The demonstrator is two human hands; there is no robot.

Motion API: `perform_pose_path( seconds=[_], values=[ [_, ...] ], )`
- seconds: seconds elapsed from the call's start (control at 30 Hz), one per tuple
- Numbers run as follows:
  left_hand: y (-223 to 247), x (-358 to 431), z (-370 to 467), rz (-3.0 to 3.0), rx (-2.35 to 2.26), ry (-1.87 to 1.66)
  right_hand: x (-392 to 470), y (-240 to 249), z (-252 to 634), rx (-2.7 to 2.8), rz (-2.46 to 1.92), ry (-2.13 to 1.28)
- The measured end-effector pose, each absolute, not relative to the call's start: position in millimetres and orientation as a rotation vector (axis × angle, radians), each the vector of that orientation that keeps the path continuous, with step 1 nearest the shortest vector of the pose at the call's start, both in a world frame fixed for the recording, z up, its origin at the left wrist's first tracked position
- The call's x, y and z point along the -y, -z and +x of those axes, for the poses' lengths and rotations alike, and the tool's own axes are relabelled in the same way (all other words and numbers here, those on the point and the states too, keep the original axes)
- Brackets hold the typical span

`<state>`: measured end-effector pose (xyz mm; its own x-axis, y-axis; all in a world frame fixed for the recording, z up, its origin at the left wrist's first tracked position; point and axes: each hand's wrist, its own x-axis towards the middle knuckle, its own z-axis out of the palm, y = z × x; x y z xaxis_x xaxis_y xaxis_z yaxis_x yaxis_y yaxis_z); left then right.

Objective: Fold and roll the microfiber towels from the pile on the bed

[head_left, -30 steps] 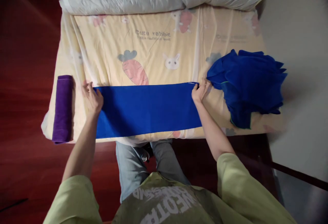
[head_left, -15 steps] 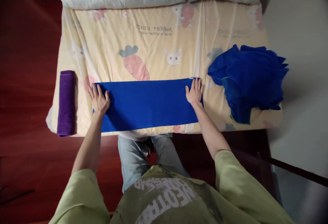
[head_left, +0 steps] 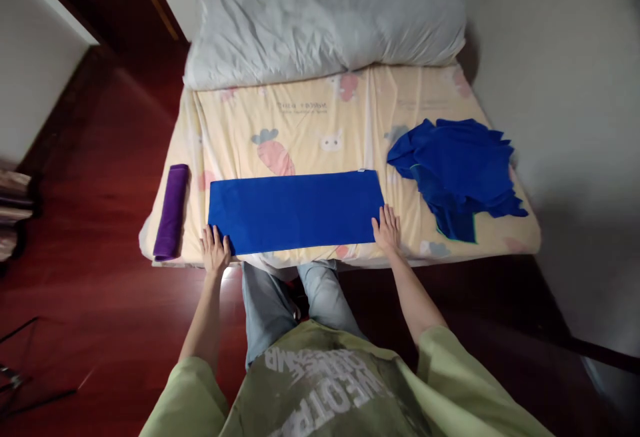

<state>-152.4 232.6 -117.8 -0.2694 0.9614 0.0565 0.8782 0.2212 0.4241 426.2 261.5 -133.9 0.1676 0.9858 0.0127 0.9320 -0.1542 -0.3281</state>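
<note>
A blue cloth [head_left: 295,212], folded into a long flat rectangle, lies along the front edge of the bed, with a small white tag at its far right corner. My left hand [head_left: 215,250] rests with fingers spread on its near left corner. At the right end, my right hand [head_left: 387,229] lies flat with the fingers stretched, touching the cloth's edge near the front corner. Neither hand grips anything. Left of the cloth is a rolled purple towel [head_left: 171,212]. On the right a loose heap of blue cloths [head_left: 457,167] lies crumpled.
The bed has a yellow sheet [head_left: 345,140] printed with carrots and rabbits. A large pale grey quilt [head_left: 325,24] is bunched across the back. A wall [head_left: 550,124] stands at the right. Thin dark metal legs [head_left: 40,397] show on the red floor [head_left: 100,290] at lower left.
Both hands have slid from the far part of the blue cloth toward its near corners. The cloth stays flat. The head view has tilted up, showing more of the quilt and room.
</note>
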Motion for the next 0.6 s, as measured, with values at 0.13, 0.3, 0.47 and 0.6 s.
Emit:
perform_pose_path(
  seconds=[0.13,0.3,0.47,0.6],
  values=[
    [106,-186,-127,1.742,-2.358,-0.712,-240,114,413,1.76,-2.122,-0.231],
    [136,-63,-57,1.804,-2.142,-0.651,-136,114,332,1.495,-1.907,-0.408],
    [154,9,-28,1.729,-2.194,-0.528,-42,139,257,1.466,-1.655,-1.019],
    [148,10,-34,1.786,-2.189,-0.484,-59,132,261,1.437,-1.66,-1.157]
  ],
)
